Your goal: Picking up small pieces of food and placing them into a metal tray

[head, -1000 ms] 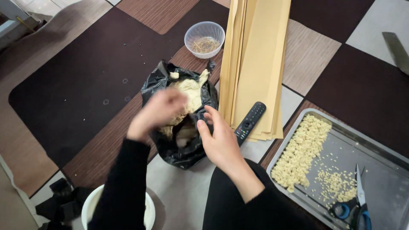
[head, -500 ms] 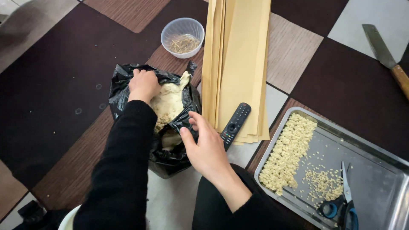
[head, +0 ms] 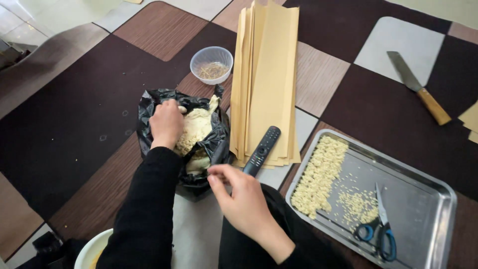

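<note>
A black plastic bag (head: 149,119) lies open on the floor, with a pale yellow lump of dough (head: 196,129) inside it. My left hand (head: 167,123) reaches into the bag and grips the dough at its far left side. My right hand (head: 239,192) pinches the bag's near right edge, just beside a black remote control (head: 263,149). Both arms wear black sleeves.
A stack of long tan sheets (head: 266,74) lies right of the bag. A clear bowl (head: 211,64) holds scraps behind it. A steel tray (head: 433,199) at right carries cut yellow bits and blue-handled scissors (head: 381,226). A wooden-handled knife (head: 418,87) lies far right. A white bowl (head: 92,249) sits near left.
My left hand went from above the bag down into it, onto the dough. My right hand slid back along the bag's near edge. The view shifted left.
</note>
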